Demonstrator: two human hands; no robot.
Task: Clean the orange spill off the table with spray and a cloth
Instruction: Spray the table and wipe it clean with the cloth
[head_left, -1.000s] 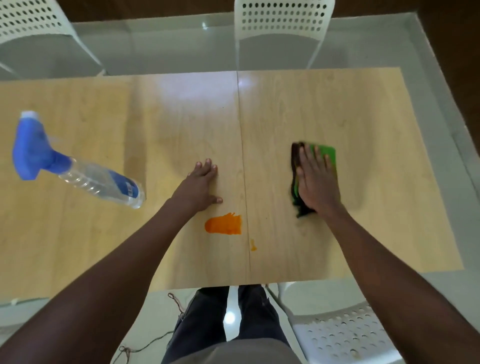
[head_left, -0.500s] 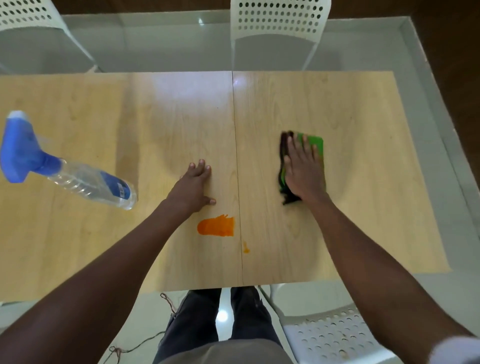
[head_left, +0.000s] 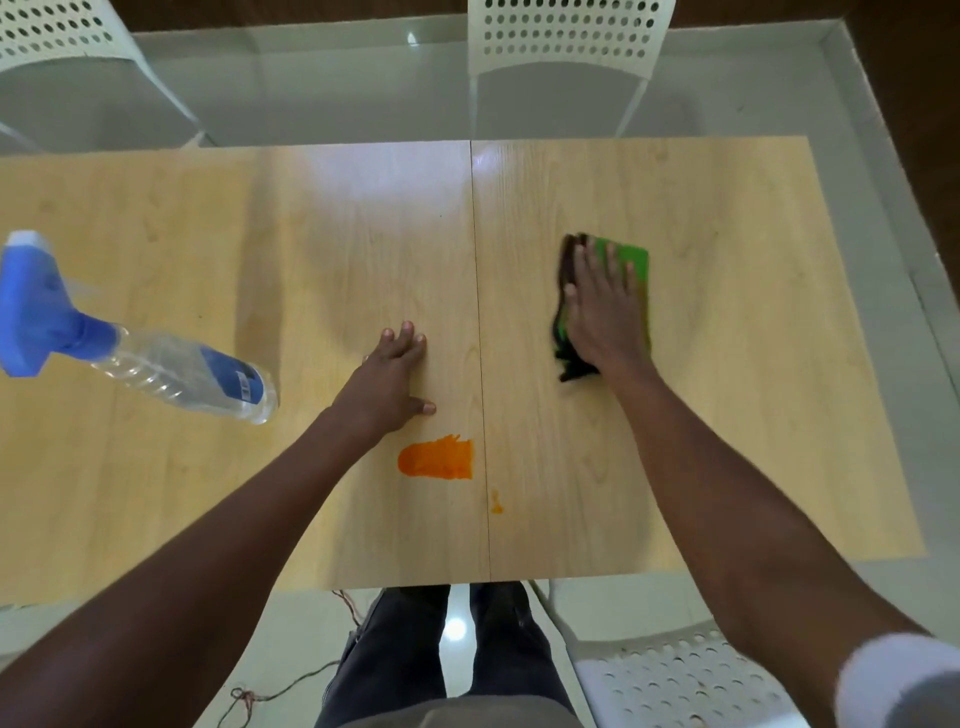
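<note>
Orange spill (head_left: 436, 459): one smear, one droplet (head_left: 496, 503). One cloth (head_left: 623, 260) under flat right hand (head_left: 605, 317); left hand (head_left: 389, 384) flat on tabletop (head_left: 727, 415), grip holding nothing. One spray bottle (head_left: 156, 358).

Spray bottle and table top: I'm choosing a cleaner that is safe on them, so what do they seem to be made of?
The spray bottle looks like clear ribbed plastic with an opaque blue plastic trigger head. The table top looks like pale wood-grain laminate or veneer, smooth and semi-glossy: it mirrors the ceiling light. Which of the two, I cannot tell.

A dining room: wooden table (head_left: 675, 208), perforated white chairs (head_left: 566, 36).
</note>
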